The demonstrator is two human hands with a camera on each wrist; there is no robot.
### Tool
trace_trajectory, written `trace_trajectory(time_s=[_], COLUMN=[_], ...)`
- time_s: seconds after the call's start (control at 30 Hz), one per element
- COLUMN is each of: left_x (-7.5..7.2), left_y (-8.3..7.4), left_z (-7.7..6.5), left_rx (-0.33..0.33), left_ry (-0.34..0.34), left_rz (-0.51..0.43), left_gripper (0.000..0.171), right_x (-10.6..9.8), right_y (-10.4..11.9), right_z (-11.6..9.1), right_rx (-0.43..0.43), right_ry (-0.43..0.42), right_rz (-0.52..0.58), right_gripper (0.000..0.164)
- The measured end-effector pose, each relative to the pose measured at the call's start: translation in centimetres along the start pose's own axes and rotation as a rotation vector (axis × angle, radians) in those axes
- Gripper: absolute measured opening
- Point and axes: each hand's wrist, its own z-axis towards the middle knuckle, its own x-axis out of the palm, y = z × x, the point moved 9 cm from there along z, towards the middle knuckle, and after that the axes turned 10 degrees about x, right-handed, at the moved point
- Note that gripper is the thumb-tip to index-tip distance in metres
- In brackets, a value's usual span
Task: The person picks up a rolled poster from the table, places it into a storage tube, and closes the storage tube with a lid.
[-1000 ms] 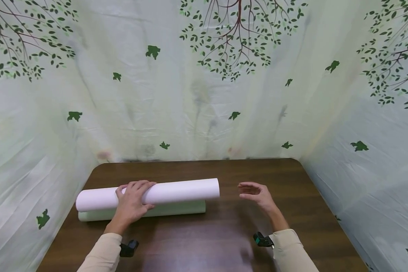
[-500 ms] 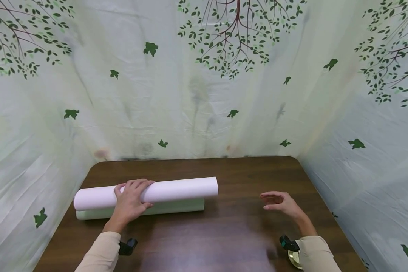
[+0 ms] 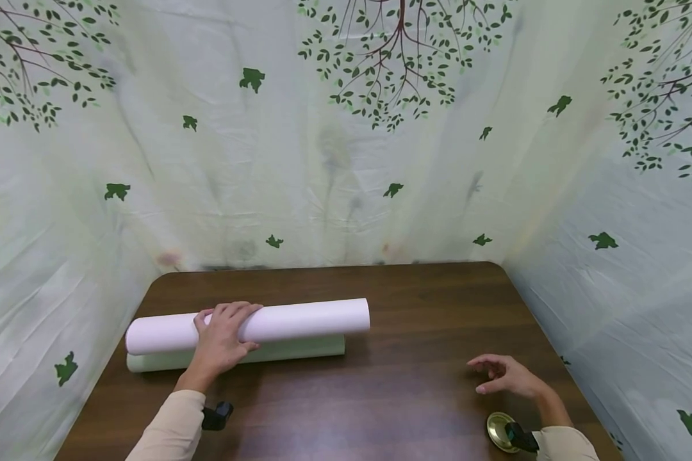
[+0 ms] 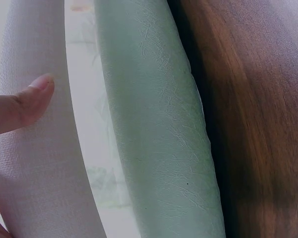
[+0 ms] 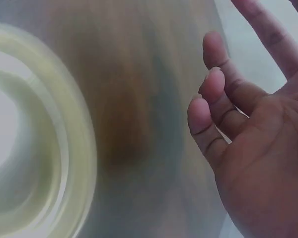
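Note:
My left hand (image 3: 222, 342) grips a long white wallpaper roll (image 3: 314, 319) from above, fingers over its far side and thumb on the near side. In the left wrist view the thumb lies on the finely textured white roll (image 4: 44, 163). A pale green wallpaper roll (image 3: 300, 349) with a creased surface lies alongside, nearer me and partly hidden under the white one. My right hand (image 3: 510, 376) holds nothing, its fingers loosely bent over the table's right side. Near that wrist sits a round gold-coloured disc (image 3: 496, 430) with a rim, partly covered by the wrist camera.
The brown wooden table (image 3: 352, 397) has rounded far corners. Pale curtains (image 3: 334, 160) printed with branches and leaves hang behind it and along both sides. A dark wrist camera (image 3: 217, 416) is worn on the left wrist.
My right hand has moved right and toward me, away from the rolls' right end, bringing the gold-coloured disc into sight. The left hand keeps its grip on the white wallpaper roll.

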Motion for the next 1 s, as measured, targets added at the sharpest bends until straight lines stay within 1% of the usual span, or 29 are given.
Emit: trace_trajectory(time_s=[0.23,0.3,0.47,0.53,0.63,0.73,0.83,0.87,1.0], left_x=[-0.1,0.0,0.2,0.2,0.2,0.2,0.1,0.1,0.0], left_y=[-0.2,-0.2,-0.2,-0.2,-0.2,-0.3,-0.4,-0.4,-0.4], left_z=[0.1,0.1,0.1,0.2,0.2,0.1,0.0,0.0,-0.1], left_rx=[-0.006,-0.007,-0.009,-0.012,-0.014,-0.013,-0.013,-0.013,-0.014], left_ry=[0.006,0.007,0.015,0.016,0.017,0.019,0.021,0.019,0.014], left_rz=[-0.006,-0.008,-0.015,-0.016,-0.018,-0.018,-0.012,-0.01,-0.008], left_gripper=[0.071,0.071,0.071,0.071,0.071,0.071,0.071,0.071,0.071], right_x=[0.7,1.0,1.3,1.5,2.0,2.4,2.7,2.7,2.8], right_y=[-1.0,-1.2,-2.0,-2.4,-2.8,-3.3,-3.4,-3.4,-3.3], right_z=[-2.3,-3.0,-4.4,-4.8,-5.3,-5.6,-5.8,-5.8,-5.9], right_rx=[-0.012,-0.031,-0.036,-0.002,0.059,0.155,0.213,0.224,0.22], right_ry=[0.02,0.024,-0.013,-0.028,-0.053,-0.101,-0.153,-0.169,-0.214], right_rz=[0.009,0.0,-0.048,-0.06,-0.113,-0.202,-0.309,-0.335,-0.407], right_gripper=[0.035,0.033,0.034,0.036,0.04,0.046,0.054,0.057,0.064])
